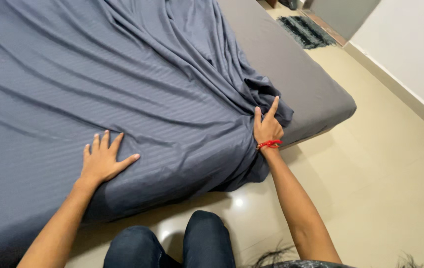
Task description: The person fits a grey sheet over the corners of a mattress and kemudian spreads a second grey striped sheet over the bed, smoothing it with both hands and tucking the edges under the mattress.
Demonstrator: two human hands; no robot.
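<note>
A dark grey-blue striped bed sheet (122,84) lies spread and creased over a grey mattress (296,74). My left hand (104,161) rests flat on the sheet near the mattress's near edge, fingers spread. My right hand (267,126), with a red thread on the wrist, grips a bunched fold of the sheet at the mattress edge, index finger pointing up. The creases fan out from that grip.
The bare part of the mattress lies to the right of the sheet. A cream tiled floor (385,188) runs along the bed. A dark shaggy mat (305,31) lies at the far right by a white wall (410,44). My knees in dark trousers (192,243) are below.
</note>
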